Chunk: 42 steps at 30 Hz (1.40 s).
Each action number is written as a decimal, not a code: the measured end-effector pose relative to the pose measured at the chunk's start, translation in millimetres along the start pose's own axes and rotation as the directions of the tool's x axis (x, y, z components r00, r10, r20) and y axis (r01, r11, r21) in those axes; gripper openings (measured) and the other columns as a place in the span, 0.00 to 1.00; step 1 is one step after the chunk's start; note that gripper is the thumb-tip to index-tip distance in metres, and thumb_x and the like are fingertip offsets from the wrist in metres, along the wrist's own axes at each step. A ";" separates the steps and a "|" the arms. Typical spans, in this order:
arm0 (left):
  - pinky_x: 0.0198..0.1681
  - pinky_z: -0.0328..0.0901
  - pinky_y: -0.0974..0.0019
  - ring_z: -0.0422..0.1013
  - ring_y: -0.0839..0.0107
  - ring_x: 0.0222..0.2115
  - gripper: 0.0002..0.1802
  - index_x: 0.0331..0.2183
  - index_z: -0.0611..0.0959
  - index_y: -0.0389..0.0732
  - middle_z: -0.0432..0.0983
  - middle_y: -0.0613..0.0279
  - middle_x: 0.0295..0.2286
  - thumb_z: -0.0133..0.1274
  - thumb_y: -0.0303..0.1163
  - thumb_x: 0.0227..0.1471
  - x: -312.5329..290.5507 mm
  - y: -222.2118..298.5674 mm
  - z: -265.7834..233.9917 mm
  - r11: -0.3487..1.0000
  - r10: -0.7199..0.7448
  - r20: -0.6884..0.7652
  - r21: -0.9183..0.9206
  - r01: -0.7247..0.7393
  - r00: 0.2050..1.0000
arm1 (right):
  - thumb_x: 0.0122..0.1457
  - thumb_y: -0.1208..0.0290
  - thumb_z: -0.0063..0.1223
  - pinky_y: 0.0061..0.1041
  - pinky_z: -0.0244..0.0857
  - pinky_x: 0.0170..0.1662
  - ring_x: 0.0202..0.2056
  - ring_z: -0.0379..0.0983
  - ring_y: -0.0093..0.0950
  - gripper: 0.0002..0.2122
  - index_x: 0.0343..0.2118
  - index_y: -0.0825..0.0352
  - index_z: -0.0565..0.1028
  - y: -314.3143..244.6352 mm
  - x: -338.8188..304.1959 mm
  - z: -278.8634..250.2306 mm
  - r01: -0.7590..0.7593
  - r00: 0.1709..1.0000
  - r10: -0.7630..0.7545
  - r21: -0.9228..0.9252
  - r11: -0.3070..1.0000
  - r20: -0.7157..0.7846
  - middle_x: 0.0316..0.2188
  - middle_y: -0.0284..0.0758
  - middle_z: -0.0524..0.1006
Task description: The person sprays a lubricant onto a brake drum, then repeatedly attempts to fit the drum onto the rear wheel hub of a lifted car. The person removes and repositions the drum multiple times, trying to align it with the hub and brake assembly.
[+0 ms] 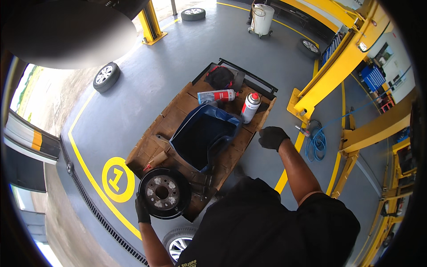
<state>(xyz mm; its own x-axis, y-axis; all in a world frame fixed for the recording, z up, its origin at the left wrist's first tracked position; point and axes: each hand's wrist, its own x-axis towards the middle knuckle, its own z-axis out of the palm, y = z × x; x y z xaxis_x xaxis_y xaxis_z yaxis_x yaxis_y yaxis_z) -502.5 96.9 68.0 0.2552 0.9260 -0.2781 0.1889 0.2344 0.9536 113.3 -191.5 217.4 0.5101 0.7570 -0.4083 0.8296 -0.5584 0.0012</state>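
A black brake drum (174, 194) with a bare, worn metal hub face sits at the near left corner of a wooden-topped cart (178, 107). My left hand (142, 209), in a black glove, grips the drum's left rim; its fingertips are partly hidden. Off the cart's right side, my gloved right hand (273, 138) is closed in a fist, and whatever it may hold is hidden. Nearest to it stands a white and red spray can (250, 109). Another spray can (217, 96) lies on its side behind an open dark blue bin (205, 138).
A black and red bundle (220, 78) lies at the cart's far end. A wheel (180, 242) is close below the drum. Yellow lift posts (329, 66) and a coiled blue air hose (316, 144) are to the right. A white drum on casters (262, 20) stands far back.
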 end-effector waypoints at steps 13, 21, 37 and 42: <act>0.25 0.64 0.58 0.64 0.65 0.19 0.27 0.29 0.78 0.30 0.71 0.56 0.21 0.58 0.48 0.64 -68.0 -1.3 38.6 0.995 0.098 -0.810 0.076 -0.063 0.578 | 0.56 0.40 0.61 0.45 0.72 0.53 0.44 0.83 0.44 0.23 0.38 0.58 0.87 141.8 219.6 52.4 0.258 0.908 -0.278 -0.104 0.960 -0.312 0.38 0.43 0.86; 0.46 0.67 0.56 0.72 0.57 0.47 0.15 0.39 0.83 0.33 0.76 0.50 0.42 0.62 0.37 0.61 -83.1 163.3 139.6 0.891 0.454 -0.817 0.402 -0.212 0.357 | 0.50 0.37 0.66 0.44 0.73 0.50 0.43 0.83 0.43 0.27 0.35 0.61 0.86 174.3 247.7 69.0 0.445 0.859 -0.403 0.072 0.893 -0.316 0.37 0.45 0.85; 0.57 0.70 0.52 0.74 0.51 0.53 0.31 0.54 0.80 0.39 0.77 0.49 0.52 0.68 0.26 0.47 -177.1 585.7 278.1 -0.212 0.973 0.165 0.916 -0.341 -0.162 | 0.70 0.65 0.58 0.17 0.58 0.25 0.23 0.63 0.14 0.18 0.58 0.67 0.71 63.6 48.6 -248.7 0.791 0.612 0.112 0.604 -0.098 -0.783 0.23 0.26 0.69; 0.60 0.65 0.48 0.71 0.47 0.58 0.34 0.56 0.80 0.41 0.76 0.50 0.55 0.70 0.36 0.46 -115.4 669.8 270.7 -0.445 0.875 0.303 0.809 -0.383 -0.377 | 0.62 0.84 0.60 0.16 0.61 0.31 0.29 0.66 0.12 0.26 0.63 0.68 0.67 -28.5 -25.0 -346.8 0.781 0.385 -0.181 0.424 -0.458 -0.905 0.35 0.29 0.74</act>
<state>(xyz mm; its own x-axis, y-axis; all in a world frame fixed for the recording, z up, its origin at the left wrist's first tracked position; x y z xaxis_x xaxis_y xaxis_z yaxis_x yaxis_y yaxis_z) -148.7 67.0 707.7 0.3566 -0.2337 0.9046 0.5856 -0.6985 -0.4113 155.6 -76.8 544.1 0.2520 0.6996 0.6687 -0.0774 0.7033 -0.7066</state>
